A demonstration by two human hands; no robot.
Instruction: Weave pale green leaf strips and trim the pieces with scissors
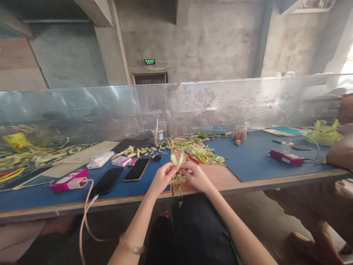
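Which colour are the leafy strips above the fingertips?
Flat leafy strips: pale yellow-green, best in head view.

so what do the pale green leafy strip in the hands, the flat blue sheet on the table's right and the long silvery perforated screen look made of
Pale green leafy strip: probably plant leaf or husk, matte, thin and tapering.
Flat blue sheet: possibly plastic or coated board, smooth, evenly coloured.
Long silvery perforated screen: likely sheet metal, with bright reflections and regular holes.

Papery leaf strip; glossy phone; shiny metal screen; rough concrete wall.
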